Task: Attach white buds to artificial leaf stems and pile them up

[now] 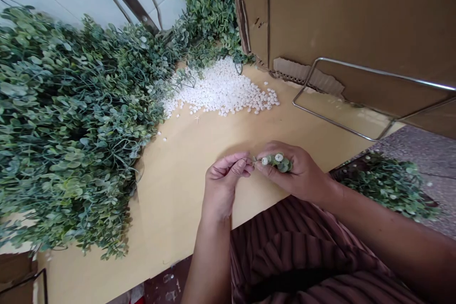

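Observation:
Over the front of the tan table my two hands meet around one artificial leaf sprig [285, 165], which has small green leaves and a couple of white pieces on it. My right hand [302, 171] is closed on the sprig, its leaves lying along the fingers. Thumb and fingertips of my left hand [228, 173] pinch the stem end just left of it. Exactly what sits between the left fingertips is too small to make out. Beyond the hands lies a spread pile of small white beads [224, 88].
A large heap of artificial greenery [78, 123] covers the table's left side, with more greenery [210, 4] at the back. A cardboard box [349, 19] stands back right, beside a bent metal wire frame [335, 121]. More leafy sprigs [388, 183] lie lower right, below the table edge.

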### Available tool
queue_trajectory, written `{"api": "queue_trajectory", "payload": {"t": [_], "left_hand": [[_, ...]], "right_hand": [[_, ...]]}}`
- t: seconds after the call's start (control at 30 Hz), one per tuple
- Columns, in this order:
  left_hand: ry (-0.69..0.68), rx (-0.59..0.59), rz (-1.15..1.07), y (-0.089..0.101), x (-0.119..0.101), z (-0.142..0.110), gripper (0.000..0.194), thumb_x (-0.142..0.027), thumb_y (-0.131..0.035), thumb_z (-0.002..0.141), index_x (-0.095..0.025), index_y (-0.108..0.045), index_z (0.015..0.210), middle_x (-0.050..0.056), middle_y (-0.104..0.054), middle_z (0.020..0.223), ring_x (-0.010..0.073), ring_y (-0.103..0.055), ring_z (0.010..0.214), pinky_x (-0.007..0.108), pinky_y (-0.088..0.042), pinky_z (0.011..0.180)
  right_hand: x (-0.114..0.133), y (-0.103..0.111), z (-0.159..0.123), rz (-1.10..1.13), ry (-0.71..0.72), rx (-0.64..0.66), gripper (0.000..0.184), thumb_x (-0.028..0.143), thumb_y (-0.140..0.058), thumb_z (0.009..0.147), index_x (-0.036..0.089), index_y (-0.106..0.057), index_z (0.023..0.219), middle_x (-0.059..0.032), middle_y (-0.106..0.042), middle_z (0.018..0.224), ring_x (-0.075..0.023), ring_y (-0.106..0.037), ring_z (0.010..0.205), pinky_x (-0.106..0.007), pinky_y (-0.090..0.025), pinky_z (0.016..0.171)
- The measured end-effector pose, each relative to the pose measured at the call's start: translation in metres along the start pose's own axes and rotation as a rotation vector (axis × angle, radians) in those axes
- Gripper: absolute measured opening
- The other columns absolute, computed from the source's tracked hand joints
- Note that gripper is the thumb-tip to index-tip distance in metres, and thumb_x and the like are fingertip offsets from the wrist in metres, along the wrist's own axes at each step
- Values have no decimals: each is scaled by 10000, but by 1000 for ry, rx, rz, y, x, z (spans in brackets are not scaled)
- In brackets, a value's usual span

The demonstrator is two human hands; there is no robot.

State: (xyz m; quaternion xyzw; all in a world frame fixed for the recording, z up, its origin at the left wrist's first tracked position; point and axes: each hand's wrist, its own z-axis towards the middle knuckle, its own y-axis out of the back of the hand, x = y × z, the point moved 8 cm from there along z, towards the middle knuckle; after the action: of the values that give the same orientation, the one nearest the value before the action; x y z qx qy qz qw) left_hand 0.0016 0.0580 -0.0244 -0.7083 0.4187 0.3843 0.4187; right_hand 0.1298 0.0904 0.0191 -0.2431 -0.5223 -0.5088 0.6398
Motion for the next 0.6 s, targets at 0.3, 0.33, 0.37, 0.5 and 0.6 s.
{"api": "queue_trajectory", "payload": {"t": [0.3,0.33,0.37,0.5,0.6], "left_hand": [[-16,-29,33,1,2,0,226,-290,-823,496,-193,-719,672,10,-693,624,86,-596,554,203,-495,554],[-20,-40,44,1,2,1,227,-290,-824,490,-194,-723,670,13,-696,629,86,-593,553,205,-495,554],[-25,-45,52,1,2,1,226,-289,-825,487,-196,-726,667,15,-698,629,87,-590,552,206,-496,553],[-45,-34,52,-2,1,1,211,-285,-830,481,-205,-732,651,7,-692,604,78,-586,547,189,-492,546],[-49,-41,53,-3,1,2,207,-283,-829,483,-206,-731,649,3,-690,593,69,-578,532,180,-485,537]], "right_hand": [[-2,3,0,7,-11,-5,119,154,-539,795,179,-586,688,4,-548,611,-111,-504,612,-232,-407,579],[-2,3,0,4,-13,-8,119,151,-537,792,181,-580,685,5,-546,611,-112,-503,615,-234,-407,581],[-3,3,0,1,-16,-9,121,149,-534,790,183,-575,681,5,-544,610,-113,-503,618,-235,-406,583],[-3,3,0,0,-11,-17,134,146,-529,787,186,-560,663,7,-537,605,-115,-495,618,-241,-404,588],[-2,4,0,13,6,-28,128,131,-533,779,187,-556,666,9,-540,608,-115,-491,619,-244,-405,597]]}}
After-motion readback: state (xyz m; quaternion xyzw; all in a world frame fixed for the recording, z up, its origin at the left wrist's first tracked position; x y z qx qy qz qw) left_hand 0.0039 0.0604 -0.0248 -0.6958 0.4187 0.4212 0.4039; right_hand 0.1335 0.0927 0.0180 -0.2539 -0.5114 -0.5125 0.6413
